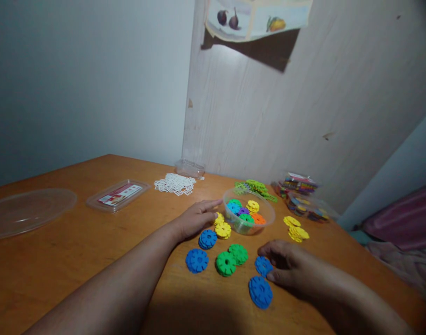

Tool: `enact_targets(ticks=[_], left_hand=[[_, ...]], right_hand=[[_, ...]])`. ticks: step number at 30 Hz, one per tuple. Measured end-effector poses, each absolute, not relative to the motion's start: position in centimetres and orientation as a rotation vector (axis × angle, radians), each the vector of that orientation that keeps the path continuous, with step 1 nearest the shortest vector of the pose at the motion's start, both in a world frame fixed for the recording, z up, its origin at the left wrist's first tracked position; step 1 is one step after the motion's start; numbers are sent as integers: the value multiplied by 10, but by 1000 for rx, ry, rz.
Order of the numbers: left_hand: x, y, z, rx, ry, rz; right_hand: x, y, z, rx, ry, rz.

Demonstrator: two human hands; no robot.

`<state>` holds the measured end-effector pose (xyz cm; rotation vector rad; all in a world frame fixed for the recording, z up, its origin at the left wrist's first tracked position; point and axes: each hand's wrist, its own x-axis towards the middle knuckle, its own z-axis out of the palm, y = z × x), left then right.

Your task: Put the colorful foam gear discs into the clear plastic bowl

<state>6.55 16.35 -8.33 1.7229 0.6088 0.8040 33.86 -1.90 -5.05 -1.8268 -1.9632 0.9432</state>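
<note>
My left hand (196, 219) lies palm down with its fingers stretched out towards the clear plastic bowl (270, 216). Its thumb is over a small stack of yellow notched discs (222, 230). Inside the bowl are green, light blue, purple, yellow and orange discs (258, 219). At the right, my right hand (286, 262) has thumb and fingers curled about a blue notched disc (263, 266). A stack of blue discs (260, 292) lies just below it. Between my hands are stacked green discs (226, 264), with more blue discs (197, 260) to their left.
White lattice pieces (176, 184) lie at the back before a clear box (189, 168). A labelled clear lid (118, 195) and a round lid (31, 211) are on the left. Green pieces (256, 187), packed containers (298, 183) and yellow discs (296, 229) lie at right.
</note>
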Motion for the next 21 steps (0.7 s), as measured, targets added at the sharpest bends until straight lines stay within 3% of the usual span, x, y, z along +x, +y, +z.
enact_targets(ticks=[11,14,21], left_hand=[[66,163,-85,1693,588,807],[66,161,-82,1726,617,832],[66,162,-83,1763,618,829]], right_hand=[[342,-21,-52,-1771,-1723,983],[339,-18,-34,-1742,-1637,1011],[318,26,19,-1650,-1630,719]])
